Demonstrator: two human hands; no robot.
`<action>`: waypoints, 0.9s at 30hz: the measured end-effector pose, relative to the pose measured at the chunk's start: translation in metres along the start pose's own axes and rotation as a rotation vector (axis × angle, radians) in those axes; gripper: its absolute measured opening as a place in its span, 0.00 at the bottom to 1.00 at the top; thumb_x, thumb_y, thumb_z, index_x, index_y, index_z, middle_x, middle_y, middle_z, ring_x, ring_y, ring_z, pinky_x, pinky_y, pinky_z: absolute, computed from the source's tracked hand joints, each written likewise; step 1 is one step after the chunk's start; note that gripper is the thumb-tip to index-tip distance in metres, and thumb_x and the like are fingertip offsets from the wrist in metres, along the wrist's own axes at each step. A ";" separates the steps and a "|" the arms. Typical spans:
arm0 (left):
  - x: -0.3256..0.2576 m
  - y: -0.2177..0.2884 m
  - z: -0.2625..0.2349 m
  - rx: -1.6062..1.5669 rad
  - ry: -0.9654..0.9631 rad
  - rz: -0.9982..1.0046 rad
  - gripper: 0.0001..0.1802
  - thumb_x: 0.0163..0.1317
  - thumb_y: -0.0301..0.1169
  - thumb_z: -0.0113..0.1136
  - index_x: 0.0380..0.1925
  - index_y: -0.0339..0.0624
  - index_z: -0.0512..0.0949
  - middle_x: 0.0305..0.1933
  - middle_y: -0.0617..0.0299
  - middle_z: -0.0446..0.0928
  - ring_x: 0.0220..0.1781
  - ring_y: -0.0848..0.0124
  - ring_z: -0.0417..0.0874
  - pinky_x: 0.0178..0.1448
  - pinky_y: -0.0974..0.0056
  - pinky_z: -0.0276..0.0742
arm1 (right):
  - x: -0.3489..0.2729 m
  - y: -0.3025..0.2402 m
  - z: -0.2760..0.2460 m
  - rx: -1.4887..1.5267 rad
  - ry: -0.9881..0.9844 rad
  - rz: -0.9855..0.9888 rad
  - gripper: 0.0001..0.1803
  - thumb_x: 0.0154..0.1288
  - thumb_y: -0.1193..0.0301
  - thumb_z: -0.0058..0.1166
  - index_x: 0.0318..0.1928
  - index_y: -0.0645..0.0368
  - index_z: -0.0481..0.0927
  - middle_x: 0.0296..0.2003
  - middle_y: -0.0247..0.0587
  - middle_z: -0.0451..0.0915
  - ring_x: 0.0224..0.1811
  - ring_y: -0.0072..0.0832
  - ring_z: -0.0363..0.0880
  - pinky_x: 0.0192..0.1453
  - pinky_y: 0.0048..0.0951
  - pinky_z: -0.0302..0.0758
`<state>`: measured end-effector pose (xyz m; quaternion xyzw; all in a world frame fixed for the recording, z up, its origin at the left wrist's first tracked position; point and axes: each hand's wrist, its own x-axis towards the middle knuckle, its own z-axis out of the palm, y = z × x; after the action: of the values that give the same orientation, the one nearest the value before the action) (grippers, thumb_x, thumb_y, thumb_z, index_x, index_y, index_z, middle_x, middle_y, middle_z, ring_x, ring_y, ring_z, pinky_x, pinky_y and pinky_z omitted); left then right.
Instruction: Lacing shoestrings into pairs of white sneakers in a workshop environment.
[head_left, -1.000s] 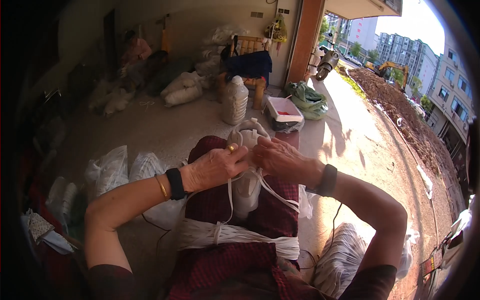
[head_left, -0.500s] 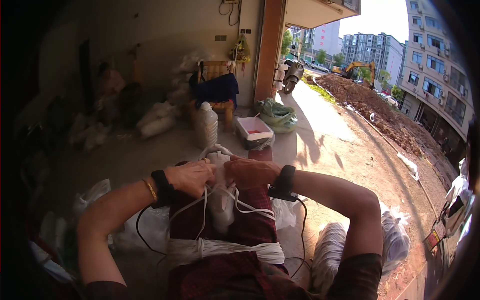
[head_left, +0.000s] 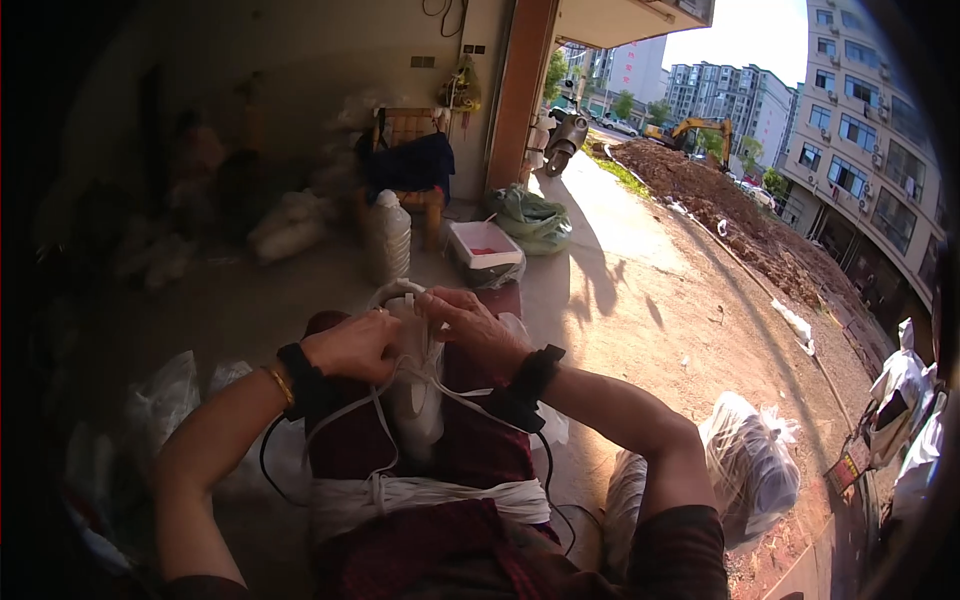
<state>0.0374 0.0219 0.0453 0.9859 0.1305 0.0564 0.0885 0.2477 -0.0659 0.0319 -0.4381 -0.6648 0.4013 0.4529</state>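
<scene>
A white lace-up shoe [head_left: 415, 415] lies on my lap between my thighs, its toe toward me and its collar away. Closed against the left side of the shoe's upper is my left hand [head_left: 348, 346]; its fingertips are partly hidden. My right hand [head_left: 478, 328] pinches at the right side near the collar, where a lace appears to run up to its fingers. Loose ends of the white shoelace [head_left: 381, 425] hang in loops on both sides of the shoe. Across my lap, nearer my waist, stretches a thick bundle of white laces [head_left: 440, 492].
Clear plastic bags [head_left: 165, 400] lie at my left; plastic-wrapped white bundles [head_left: 750, 465] stand at my right. Ahead are a ribbed translucent bottle [head_left: 389, 240], a white foam box [head_left: 484, 245], a green sack [head_left: 535, 220] and a chair with dark cloth [head_left: 410, 165]. Black cables hang from both wrist straps.
My right hand has shifted up toward the shoe's collar, its fingers now pinching there. My left hand stays by the shoe's left side. The whole view has swung slightly.
</scene>
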 end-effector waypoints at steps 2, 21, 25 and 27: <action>0.000 -0.002 0.008 -0.003 0.222 0.106 0.08 0.46 0.27 0.58 0.20 0.31 0.78 0.27 0.40 0.78 0.35 0.43 0.81 0.42 0.49 0.77 | -0.001 0.010 0.002 0.044 0.034 -0.022 0.23 0.78 0.52 0.44 0.51 0.61 0.77 0.42 0.31 0.74 0.45 0.20 0.72 0.49 0.26 0.74; -0.013 0.044 0.018 -0.988 0.546 -0.494 0.07 0.72 0.34 0.57 0.36 0.43 0.76 0.22 0.70 0.72 0.20 0.85 0.67 0.23 0.76 0.58 | -0.002 -0.015 0.019 0.335 -0.166 -0.054 0.20 0.76 0.52 0.50 0.50 0.56 0.81 0.48 0.26 0.79 0.51 0.15 0.74 0.57 0.25 0.70; -0.021 0.045 -0.032 -1.297 0.916 -0.204 0.14 0.77 0.42 0.50 0.38 0.45 0.76 0.20 0.73 0.65 0.19 0.85 0.58 0.23 0.76 0.51 | -0.008 -0.016 0.008 0.159 -0.067 -0.097 0.15 0.76 0.61 0.49 0.48 0.61 0.79 0.45 0.30 0.79 0.51 0.16 0.74 0.56 0.24 0.70; -0.027 0.055 -0.031 -1.240 0.792 -0.226 0.14 0.77 0.42 0.50 0.38 0.45 0.76 0.20 0.73 0.66 0.19 0.86 0.59 0.23 0.76 0.51 | -0.008 -0.011 0.012 0.072 -0.119 -0.180 0.15 0.75 0.62 0.49 0.47 0.62 0.78 0.45 0.32 0.79 0.51 0.17 0.74 0.56 0.24 0.70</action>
<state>0.0209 -0.0321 0.0840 0.6414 0.1976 0.4613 0.5803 0.2353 -0.0780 0.0373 -0.3356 -0.7121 0.4080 0.4625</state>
